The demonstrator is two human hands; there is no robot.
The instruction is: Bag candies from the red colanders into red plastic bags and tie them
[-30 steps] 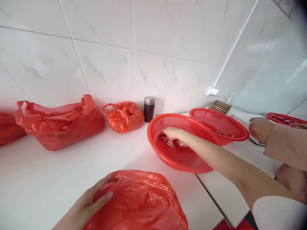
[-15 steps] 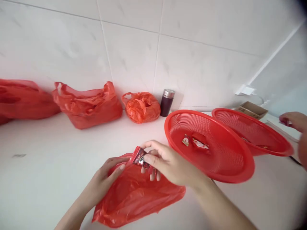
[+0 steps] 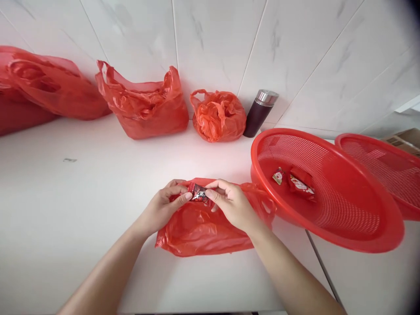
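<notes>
A small wrapped candy [image 3: 198, 193] in dark red shiny packaging is stretched between both hands. My left hand [image 3: 164, 205] pinches its left end with thumb and fingers. At its right end, my right hand [image 3: 231, 201] grips the wrapper the same way. Beneath the hands, a red plastic bag [image 3: 203, 234] lies spread on the white table [image 3: 92, 210]; whether anything is inside it I cannot tell. To the right, a red mesh basket [image 3: 348, 188] leans at a tilt, with a few small red and white packets [image 3: 300, 183] at its bottom.
Along the tiled wall stand several filled red bags [image 3: 147, 113], a small knotted red bag [image 3: 219, 118] and a dark thermos flask [image 3: 260, 114]. A second red basket [image 3: 387, 162] sits behind the first, near a cardboard box [image 3: 405, 140]. A seam crosses the table at lower right.
My left hand has moved from the bag's edge onto the candy, which both hands now hold. The view has shifted, and the other person's hand at the right is out of sight.
</notes>
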